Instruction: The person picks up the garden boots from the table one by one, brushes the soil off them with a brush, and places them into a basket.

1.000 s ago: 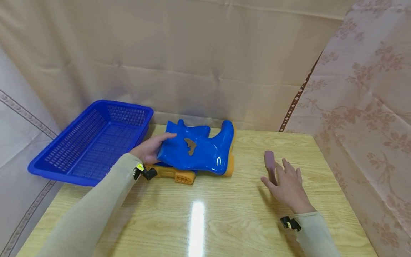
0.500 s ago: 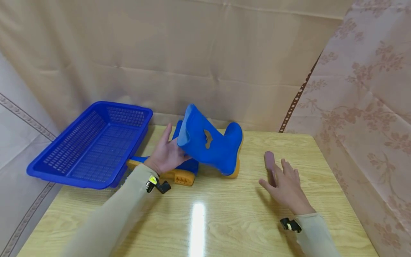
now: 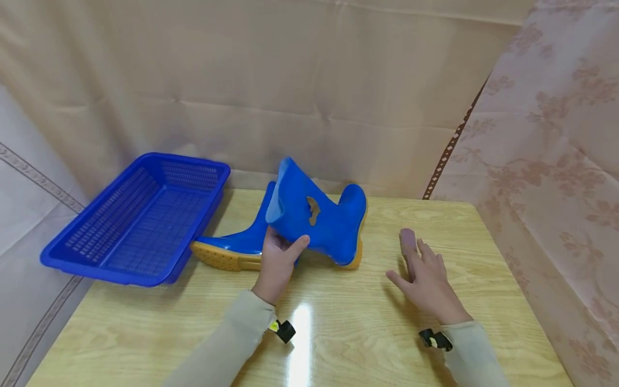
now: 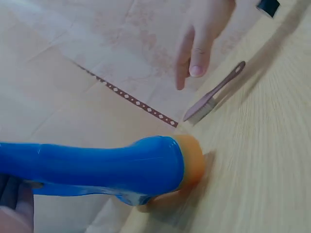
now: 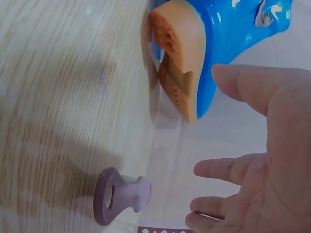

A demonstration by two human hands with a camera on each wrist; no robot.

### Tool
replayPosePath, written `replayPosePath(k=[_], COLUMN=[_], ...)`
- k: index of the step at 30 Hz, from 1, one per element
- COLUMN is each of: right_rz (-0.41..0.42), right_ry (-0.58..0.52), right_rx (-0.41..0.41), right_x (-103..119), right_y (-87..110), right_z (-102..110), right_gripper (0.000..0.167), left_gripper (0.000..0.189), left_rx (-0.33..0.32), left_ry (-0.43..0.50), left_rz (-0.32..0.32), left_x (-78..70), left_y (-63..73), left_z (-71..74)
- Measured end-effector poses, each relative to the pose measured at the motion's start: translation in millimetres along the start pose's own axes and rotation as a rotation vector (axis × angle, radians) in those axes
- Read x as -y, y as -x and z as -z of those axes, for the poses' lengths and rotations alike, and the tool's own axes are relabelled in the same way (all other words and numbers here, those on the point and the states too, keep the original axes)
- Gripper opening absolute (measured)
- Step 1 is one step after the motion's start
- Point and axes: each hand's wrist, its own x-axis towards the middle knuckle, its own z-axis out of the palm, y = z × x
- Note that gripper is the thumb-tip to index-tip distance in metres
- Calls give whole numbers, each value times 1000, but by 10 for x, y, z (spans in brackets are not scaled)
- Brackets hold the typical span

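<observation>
My left hand (image 3: 279, 264) grips a blue rain boot (image 3: 333, 223) by its shaft near the top opening, thumb on the near side. The boot leans over, its yellow-orange sole turned to the right and low against the table; a bat-shaped patch marks the shaft. Behind the hand, a second blue rain boot (image 3: 244, 241) lies on its side, partly covered. My right hand (image 3: 430, 285) hovers with spread fingers over a mauve brush (image 4: 209, 99) and holds nothing. The brush rests bristles-down on the table, its holed handle (image 5: 111, 199) towards me.
A blue plastic basket (image 3: 220, 167) stands at the left, beside the lying boot's toe. The wooden table (image 3: 367, 328) ends at a beige curtain (image 3: 309, 97) behind and a floral cloth (image 3: 561, 177) on the right.
My left hand raised the upper boot's shaft off the other boot, tilting it up and rightwards, then shifted its hold to the near side of the shaft. The right hand barely moved.
</observation>
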Motion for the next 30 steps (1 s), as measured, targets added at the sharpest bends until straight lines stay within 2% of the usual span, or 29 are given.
replayPosePath(k=[4,8,13,15,17,21,25,28,30], right_rz=[13,17,8,8,9,-10,-39,-65,-109], right_ry=[-16,-17,-10,-13,-15,-25,-30,19,76], right_rx=[-7,-11,-2,5,10,30,56,27,-1], right_x=[-7,-29,-58,-69,-79,-113,-153,-187,-211], right_y=[-14,-28,-32,-29,-33,-31,-38,-34,-29], right_z=[10,16,15,11,9,10,8,12,19], right_gripper=[90,89,88,88,88,89,86,81,78], left_gripper=[66,52,44,43,44,46,48,47,46], left_rx=[-6,46,182,225,240,224,226,235,231], left_ry=[-67,-141,-253,-302,-326,-305,-221,-153,-143], left_rz=[-69,-130,-136,-131,-117,-72,-44,-45,-35], left_x=[-49,-130,-201,-202,-187,-132,-103,-96,-91], left_y=[-89,-323,-633,-712,-758,-782,-789,-817,-842], left_z=[-62,-70,-25,0,29,68,85,78,83])
